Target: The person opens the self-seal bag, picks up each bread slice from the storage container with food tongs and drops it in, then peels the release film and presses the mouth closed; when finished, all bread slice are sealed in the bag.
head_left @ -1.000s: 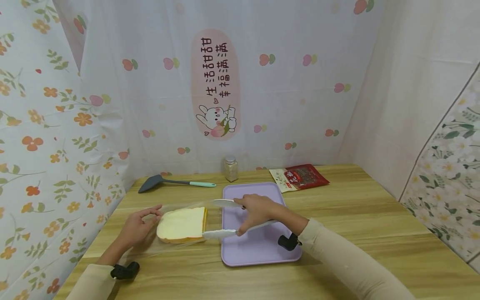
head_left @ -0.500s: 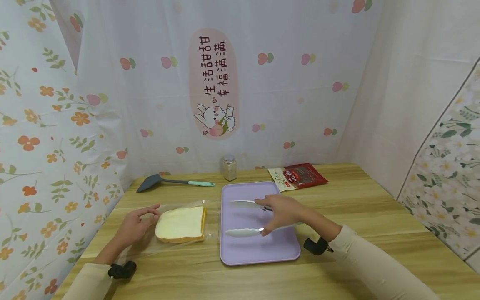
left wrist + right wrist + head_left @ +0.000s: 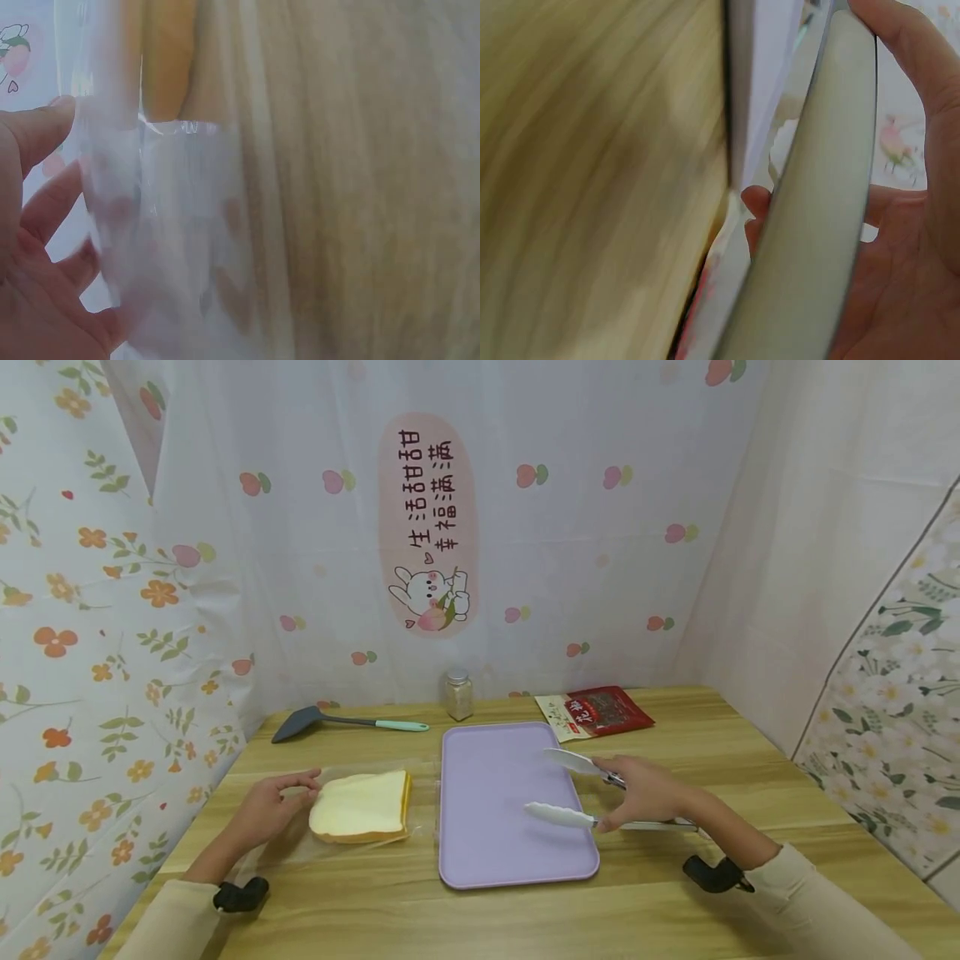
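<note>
In the head view, a slice-shaped piece of white bread with a brown crust lies in a clear plastic bag on the left of the table. My left hand is at the bag's left end, fingers loosely bent. The left wrist view has its thumb and fingertips spread apart along the edge of the bag. My right hand grips a pair of tongs with white tips. The tongs' arms are spread with nothing between them, the tips over the right side of the lilac tray.
A dark spatula with a mint handle lies at the back left. A small glass spice jar stands behind the tray, and a red and cream packet lies behind its right corner. Curtains close in the table.
My right hand has drawn the tongs away from the bag, rightward across the tray and partly past its right edge. The bread and my left hand stay in place.
</note>
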Action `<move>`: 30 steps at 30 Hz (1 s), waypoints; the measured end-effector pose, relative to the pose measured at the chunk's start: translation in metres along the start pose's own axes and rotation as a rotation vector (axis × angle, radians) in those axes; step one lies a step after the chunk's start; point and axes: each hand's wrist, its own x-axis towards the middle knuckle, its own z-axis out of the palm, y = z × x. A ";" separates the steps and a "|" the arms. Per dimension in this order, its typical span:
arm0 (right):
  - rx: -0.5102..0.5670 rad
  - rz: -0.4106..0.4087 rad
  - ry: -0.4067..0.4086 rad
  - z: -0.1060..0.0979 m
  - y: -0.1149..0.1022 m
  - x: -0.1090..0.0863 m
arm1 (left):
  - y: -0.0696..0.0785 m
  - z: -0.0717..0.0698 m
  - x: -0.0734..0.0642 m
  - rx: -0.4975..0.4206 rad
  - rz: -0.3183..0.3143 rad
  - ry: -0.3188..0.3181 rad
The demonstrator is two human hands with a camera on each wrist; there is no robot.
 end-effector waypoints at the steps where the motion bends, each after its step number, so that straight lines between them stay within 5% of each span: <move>1: 0.006 0.001 0.002 -0.001 0.004 -0.004 | 0.000 0.001 0.000 -0.011 0.006 -0.002; 13: 0.013 0.056 0.006 -0.003 0.051 -0.028 | -0.001 0.004 0.003 -0.013 0.022 -0.034; 25: -0.025 0.085 0.022 -0.016 0.068 -0.038 | 0.003 0.005 0.003 0.089 0.056 -0.022; 30: -0.056 0.095 0.018 -0.017 0.071 -0.037 | 0.006 0.005 0.002 0.055 0.009 -0.044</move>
